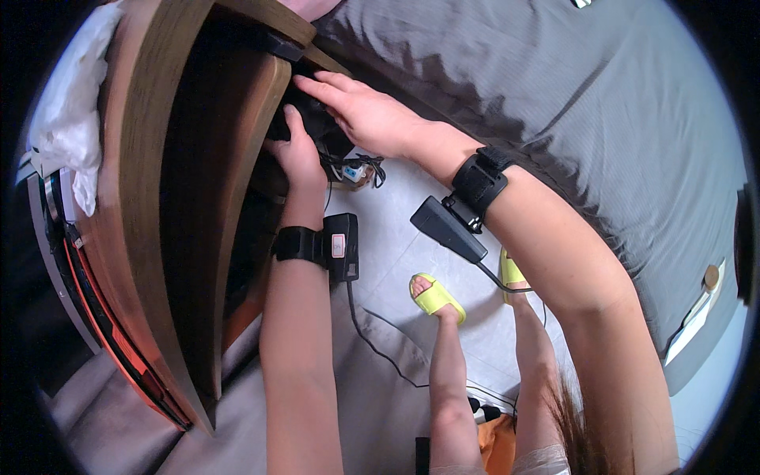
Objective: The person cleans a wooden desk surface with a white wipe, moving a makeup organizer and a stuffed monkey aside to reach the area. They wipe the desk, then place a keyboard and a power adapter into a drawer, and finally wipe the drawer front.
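Note:
My left hand (297, 151) reaches under a wooden desk or shelf unit (139, 148), its thumb raised and its other fingers partly hidden in shadow beside a lower wooden board (252, 136). To its right, my right hand (368, 113) extends flat, fingertips near the end of that board and the dark gap behind it. Whether either hand touches or holds anything in the dark space cannot be told. Below the hands, black cables (371, 166) and a white plug with a blue face (354, 172) lie bundled near the floor. Each wrist wears a black strap with a wired box.
A bed with a grey cover (570, 89) runs along the right. White cloth or plastic (74, 113) lies on the unit at the left. Yellow-green slippers (438, 298) are on my feet on the tiled floor. A thin cable (386, 356) trails from the left wrist box. An orange item (497, 442) lies between the legs.

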A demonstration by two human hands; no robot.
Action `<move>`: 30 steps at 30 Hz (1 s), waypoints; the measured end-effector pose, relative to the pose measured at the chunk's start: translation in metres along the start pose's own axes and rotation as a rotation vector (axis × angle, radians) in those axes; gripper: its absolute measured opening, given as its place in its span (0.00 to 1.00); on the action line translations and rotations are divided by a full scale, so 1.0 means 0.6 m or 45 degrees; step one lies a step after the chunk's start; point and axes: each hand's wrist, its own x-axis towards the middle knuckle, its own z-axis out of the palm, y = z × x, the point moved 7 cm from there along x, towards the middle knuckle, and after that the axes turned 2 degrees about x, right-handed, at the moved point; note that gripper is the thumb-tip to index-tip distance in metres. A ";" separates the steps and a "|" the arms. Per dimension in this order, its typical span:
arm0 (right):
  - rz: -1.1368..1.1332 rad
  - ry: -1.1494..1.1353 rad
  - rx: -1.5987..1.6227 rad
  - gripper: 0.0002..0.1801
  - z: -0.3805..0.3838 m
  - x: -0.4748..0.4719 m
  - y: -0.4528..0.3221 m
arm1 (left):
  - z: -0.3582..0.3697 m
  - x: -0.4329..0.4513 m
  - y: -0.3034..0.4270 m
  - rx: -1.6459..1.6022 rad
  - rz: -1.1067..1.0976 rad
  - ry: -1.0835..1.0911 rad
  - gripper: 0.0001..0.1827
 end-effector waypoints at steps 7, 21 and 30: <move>0.052 -0.079 0.076 0.35 0.005 -0.027 0.004 | -0.023 0.033 -0.022 0.127 -0.069 -0.025 0.35; 0.356 0.151 0.175 0.32 0.010 -0.138 0.025 | 0.014 -0.019 0.001 0.191 -0.375 -0.128 0.34; 0.437 0.137 0.296 0.33 -0.029 -0.189 -0.030 | -0.024 -0.117 -0.016 -0.160 -0.273 -0.216 0.56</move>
